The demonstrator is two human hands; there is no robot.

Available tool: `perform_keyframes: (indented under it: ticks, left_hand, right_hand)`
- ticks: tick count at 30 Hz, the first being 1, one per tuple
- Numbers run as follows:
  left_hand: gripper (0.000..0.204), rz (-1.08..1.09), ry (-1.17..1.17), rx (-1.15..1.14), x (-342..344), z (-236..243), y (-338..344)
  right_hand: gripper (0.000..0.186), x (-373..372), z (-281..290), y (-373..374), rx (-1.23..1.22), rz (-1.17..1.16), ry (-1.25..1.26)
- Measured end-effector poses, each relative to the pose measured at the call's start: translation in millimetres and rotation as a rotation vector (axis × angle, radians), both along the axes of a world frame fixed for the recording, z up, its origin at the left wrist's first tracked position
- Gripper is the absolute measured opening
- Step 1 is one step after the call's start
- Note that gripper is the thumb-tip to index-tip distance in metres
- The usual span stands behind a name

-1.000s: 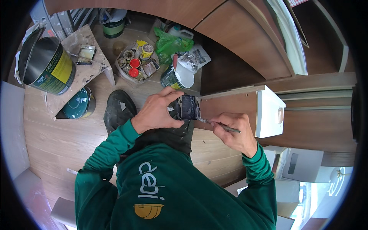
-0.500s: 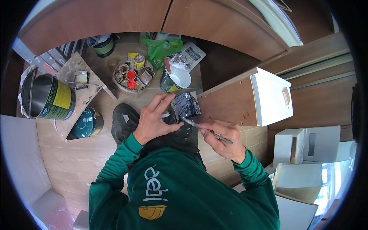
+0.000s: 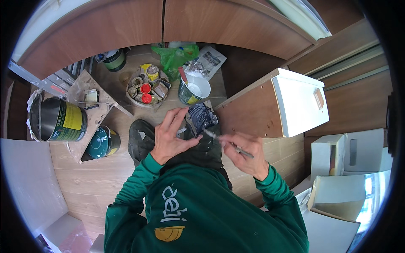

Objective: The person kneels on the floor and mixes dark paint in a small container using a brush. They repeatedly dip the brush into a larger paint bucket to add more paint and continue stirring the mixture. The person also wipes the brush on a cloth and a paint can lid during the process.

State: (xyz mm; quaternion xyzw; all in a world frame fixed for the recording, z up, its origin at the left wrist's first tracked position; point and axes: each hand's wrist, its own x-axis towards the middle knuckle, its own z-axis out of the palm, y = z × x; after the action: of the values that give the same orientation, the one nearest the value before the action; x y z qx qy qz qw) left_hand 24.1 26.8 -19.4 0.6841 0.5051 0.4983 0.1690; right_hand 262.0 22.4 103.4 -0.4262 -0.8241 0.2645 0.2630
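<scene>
My left hand (image 3: 171,133) grips a small square piece (image 3: 199,116) by its edges, its face smeared with glossy dark blue-black stuff, held above my dark trouser leg. My right hand (image 3: 242,152) grips a thin brush-like tool (image 3: 215,135), its pale tip at the lower edge of the dark piece. Just beyond the piece stands a white-lined bucket (image 3: 196,88) with a red-handled tool in it. Right of the piece is a brown board unit (image 3: 249,114) with a white end (image 3: 299,101).
A low speckled stand (image 3: 97,114) at the left carries a large dark can (image 3: 69,118), above a teal-lidded can (image 3: 99,143). A group of small tins (image 3: 147,86), a green bag (image 3: 171,57) and newspaper (image 3: 211,61) lie ahead. White boxes (image 3: 358,152) fill the lower right; wooden panels (image 3: 236,25) curve across the top.
The view has shifted, raising the panels' lower edge into sight. The dark piece is tilted differently, and my right hand has moved the tool's tip leftward along it.
</scene>
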Motion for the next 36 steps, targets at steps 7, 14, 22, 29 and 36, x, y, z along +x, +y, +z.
perform_keyframes:
  ticks: [7,14,22,29,36]
  left_hand:
    - [0.085,0.027,0.018,0.044,9,1,1]
    - [0.086,0.036,0.025,0.003,17,2,1]
    - [0.09,0.063,0.017,0.036,24,-2,2]
    - [0.091,0.083,0.03,0.079,27,-2,4]
    - [0.09,0.139,0.019,0.084,23,7,8]
  right_hand:
    - [0.013,0,-15,-2,0.007,-0.145,0.11]
    - [0.015,4,-25,-2,-0.018,-0.222,0.226]
    - [0.016,3,-31,-6,-0.01,-0.272,0.258]
    - [0.019,11,-39,-11,-0.101,-0.275,0.343]
    - [0.022,15,-33,-20,-0.387,-0.43,0.704]
